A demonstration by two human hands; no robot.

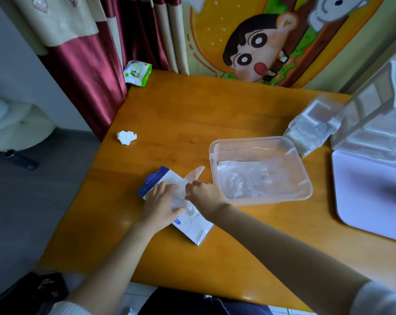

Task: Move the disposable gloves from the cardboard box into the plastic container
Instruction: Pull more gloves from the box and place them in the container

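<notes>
A white and blue cardboard box (193,228) lies flat on the wooden table (192,114), left of a clear plastic container (306,176). The container holds a crumpled layer of clear disposable gloves (244,178). My left hand (160,203) presses down on the top of the box. My right hand (204,193) pinches a clear glove (193,175) at the box opening; its fingers stick out toward the container. Both hands hide the opening itself.
A crumpled white tissue (126,137) lies at the table's left edge. A green wipes pack (137,72) sits at the far left corner. Clear plastic organizers (315,128) and a white lid (372,194) crowd the right side. Curtains hang behind.
</notes>
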